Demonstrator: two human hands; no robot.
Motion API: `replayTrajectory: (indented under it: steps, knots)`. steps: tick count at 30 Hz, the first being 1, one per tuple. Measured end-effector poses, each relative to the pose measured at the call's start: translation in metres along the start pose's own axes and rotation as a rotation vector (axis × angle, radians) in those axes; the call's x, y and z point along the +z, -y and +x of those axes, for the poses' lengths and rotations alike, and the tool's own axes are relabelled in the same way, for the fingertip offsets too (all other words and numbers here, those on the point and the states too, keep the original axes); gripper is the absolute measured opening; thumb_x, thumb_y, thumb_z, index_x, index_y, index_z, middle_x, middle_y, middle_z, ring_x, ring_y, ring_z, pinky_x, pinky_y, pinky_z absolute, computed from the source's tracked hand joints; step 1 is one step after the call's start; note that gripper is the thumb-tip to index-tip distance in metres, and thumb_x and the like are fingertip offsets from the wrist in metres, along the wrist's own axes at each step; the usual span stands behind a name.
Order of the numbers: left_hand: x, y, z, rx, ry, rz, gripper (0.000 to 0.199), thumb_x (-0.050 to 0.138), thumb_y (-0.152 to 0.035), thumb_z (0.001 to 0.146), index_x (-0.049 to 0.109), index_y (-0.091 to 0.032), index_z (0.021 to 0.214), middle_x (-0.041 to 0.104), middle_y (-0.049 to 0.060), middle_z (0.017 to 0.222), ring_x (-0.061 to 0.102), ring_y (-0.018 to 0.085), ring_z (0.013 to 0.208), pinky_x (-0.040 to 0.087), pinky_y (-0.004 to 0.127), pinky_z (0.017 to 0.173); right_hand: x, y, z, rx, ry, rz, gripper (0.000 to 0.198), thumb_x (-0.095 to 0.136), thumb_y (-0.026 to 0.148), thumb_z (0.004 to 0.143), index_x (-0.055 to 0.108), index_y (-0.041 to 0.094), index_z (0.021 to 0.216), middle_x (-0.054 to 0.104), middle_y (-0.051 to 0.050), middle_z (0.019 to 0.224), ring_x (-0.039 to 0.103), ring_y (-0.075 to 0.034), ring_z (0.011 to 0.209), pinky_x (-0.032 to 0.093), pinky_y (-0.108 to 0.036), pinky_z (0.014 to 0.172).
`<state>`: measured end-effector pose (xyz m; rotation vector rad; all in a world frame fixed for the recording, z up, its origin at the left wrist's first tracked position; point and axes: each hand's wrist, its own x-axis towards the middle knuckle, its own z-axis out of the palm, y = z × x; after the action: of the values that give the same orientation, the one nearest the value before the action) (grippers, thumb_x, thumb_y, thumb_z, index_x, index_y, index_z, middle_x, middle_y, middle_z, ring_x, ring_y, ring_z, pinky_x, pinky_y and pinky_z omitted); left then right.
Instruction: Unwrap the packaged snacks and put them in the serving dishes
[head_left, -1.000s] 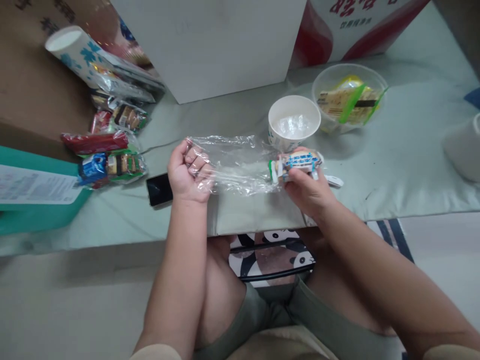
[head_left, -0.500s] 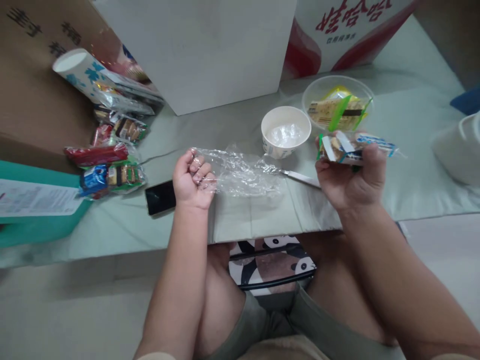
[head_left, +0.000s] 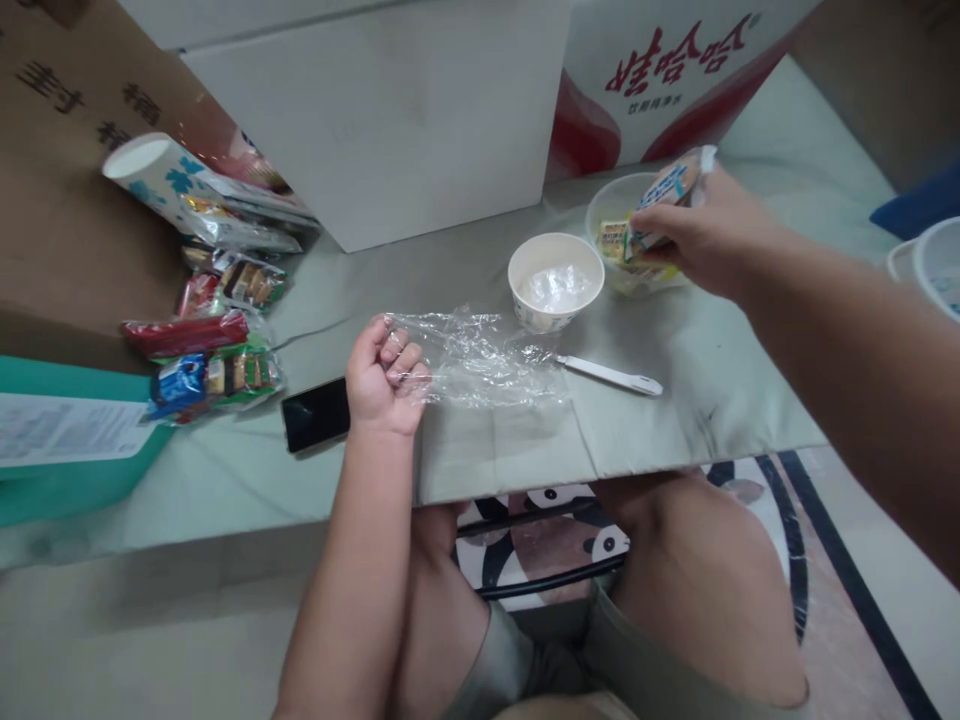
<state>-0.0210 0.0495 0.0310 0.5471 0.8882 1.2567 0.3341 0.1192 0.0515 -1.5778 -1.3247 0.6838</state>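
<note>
My left hand [head_left: 388, 375] is closed around one end of a crumpled clear plastic bag [head_left: 487, 360], which lies spread to the right over the table. At the upper right, my right hand [head_left: 697, 235] grips a wrapped snack pack [head_left: 664, 195] above a clear plastic bowl [head_left: 600, 205]. Yellow and green packets [head_left: 619, 240] sit in that bowl, partly hidden by the hand. Between the two hands stands a white paper cup [head_left: 555, 312] with clear plastic inside it. A white pen-like tool [head_left: 611, 375] rests to the right of the bag.
Several wrapped snacks [head_left: 202, 365] and a paper cup stack [head_left: 161, 165] lie at the left. Beside my left wrist is a black phone [head_left: 315, 415]. White boxes [head_left: 375, 130] line the back; a white container [head_left: 934, 265] stands at the right edge.
My right hand has moved away and up with the snack pack, from near the pen-like tool to above the clear bowl. My left hand keeps its hold on the bag.
</note>
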Motion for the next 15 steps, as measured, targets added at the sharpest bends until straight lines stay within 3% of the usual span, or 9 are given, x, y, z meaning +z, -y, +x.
replayTrajectory:
  steps: [3, 8, 11, 15]
  knots:
    - [0.009, -0.001, -0.006, -0.045, -0.108, -0.14, 0.025, 0.065, -0.02, 0.091, 0.05, -0.02, 0.071, 0.029, -0.011, 0.05, 0.021, 0.001, 0.033, 0.014, 0.015, 0.03, -0.005, 0.019, 0.003, 0.345, 0.035, 0.169, 0.035, 0.07, 0.002, 0.077, 0.052, 0.02, 0.1, 0.063, 0.003, 0.09, 0.069, -0.016, 0.085, 0.06, -0.04, 0.075]
    - [0.022, -0.003, -0.013, -0.076, -0.194, -0.239, 0.032, 0.042, -0.015, 0.102, 0.05, -0.018, 0.071, 0.032, -0.01, 0.047, 0.028, 0.001, 0.029, 0.014, 0.014, 0.029, -0.01, 0.03, 0.009, 0.425, 0.115, -0.008, 0.042, 0.067, -0.001, 0.08, 0.068, 0.023, 0.115, 0.069, 0.0, 0.095, 0.07, -0.017, 0.081, 0.059, -0.043, 0.069]
    - [0.026, -0.004, -0.013, -0.081, -0.206, -0.242, 0.035, 0.038, -0.015, 0.104, 0.05, -0.018, 0.071, 0.032, -0.01, 0.046, 0.028, 0.001, 0.028, 0.013, 0.014, 0.028, -0.018, 0.02, 0.015, 0.286, 0.178, -0.216, 0.046, 0.082, 0.013, 0.075, 0.072, 0.019, 0.119, 0.074, -0.004, 0.106, 0.068, -0.014, 0.076, 0.053, -0.041, 0.069]
    - [0.029, -0.003, -0.013, -0.086, -0.206, -0.233, 0.035, 0.039, -0.015, 0.104, 0.052, -0.018, 0.072, 0.031, -0.01, 0.046, 0.027, 0.0, 0.028, 0.011, 0.013, 0.029, -0.028, 0.0, 0.027, -0.149, 0.202, -0.6, 0.056, 0.089, 0.04, 0.065, 0.075, 0.016, 0.114, 0.078, -0.004, 0.11, 0.065, -0.012, 0.082, 0.043, -0.038, 0.073]
